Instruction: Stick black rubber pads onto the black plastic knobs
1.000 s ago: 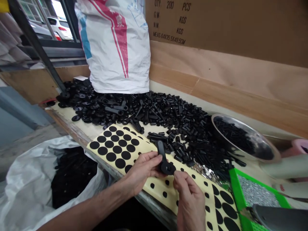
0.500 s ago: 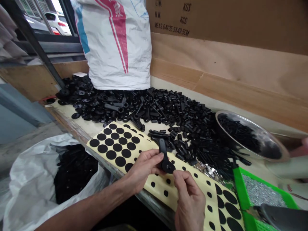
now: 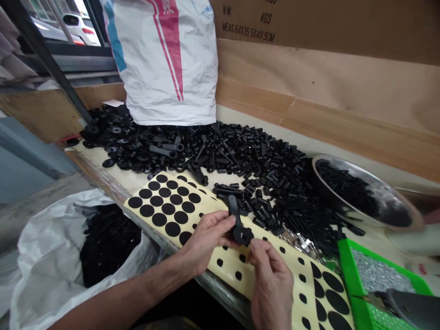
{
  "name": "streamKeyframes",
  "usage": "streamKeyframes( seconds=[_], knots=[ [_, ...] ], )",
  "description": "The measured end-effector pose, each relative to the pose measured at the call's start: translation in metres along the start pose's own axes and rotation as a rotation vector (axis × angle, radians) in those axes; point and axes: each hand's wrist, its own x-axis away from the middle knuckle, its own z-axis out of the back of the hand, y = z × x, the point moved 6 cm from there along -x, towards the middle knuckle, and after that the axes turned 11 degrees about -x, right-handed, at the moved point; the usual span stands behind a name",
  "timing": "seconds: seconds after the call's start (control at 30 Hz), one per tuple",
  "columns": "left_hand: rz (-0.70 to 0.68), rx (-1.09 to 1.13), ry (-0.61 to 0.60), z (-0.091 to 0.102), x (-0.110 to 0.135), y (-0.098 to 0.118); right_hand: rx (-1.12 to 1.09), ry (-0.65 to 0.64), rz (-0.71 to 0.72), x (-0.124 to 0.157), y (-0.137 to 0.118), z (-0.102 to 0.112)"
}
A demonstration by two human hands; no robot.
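Note:
Between the thumb and fingers of my left hand (image 3: 211, 238) is a black plastic lever arm (image 3: 234, 213), its narrow end pointing away and its round end towards me. A small shiny spot shows in the middle of that round end. My right hand (image 3: 271, 279) is closed in a pinch at the round end's right edge; whatever lies between its fingertips is hidden. Below both hands lie cream sticker sheets (image 3: 227, 285), one part with small black dots. Larger round black stickers (image 3: 168, 209) cover the sheet at the left, and big oval ones (image 3: 332, 281) the right end.
Black plastic parts (image 3: 220, 156) are heaped behind the sheets, before a white woven sack (image 3: 172, 64). At the right stand a metal bowl (image 3: 417, 220) of black pieces, a green basket (image 3: 354, 275) of small silvery pieces, and a pointed tool (image 3: 412, 307). An open white bag (image 3: 44, 252) sits lower left.
The lever arm's round end has turned slightly, so its shiny centre shows more clearly. Both hands stay almost in place, and the whole view has shifted a little.

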Motion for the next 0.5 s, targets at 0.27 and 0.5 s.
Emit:
streamKeyframes(
  seconds=[0.27,0.5],
  knots=[
    [0.027,0.001,0.031,-0.0001,-0.0026,-0.0043,0.013,-0.050,-0.018,0.0006,0.0018,-0.0011],
    [0.026,0.024,0.014,-0.0041,-0.0026,0.0003,-0.005,-0.002,-0.053,-0.0020,0.0057,0.0037]
  ],
)
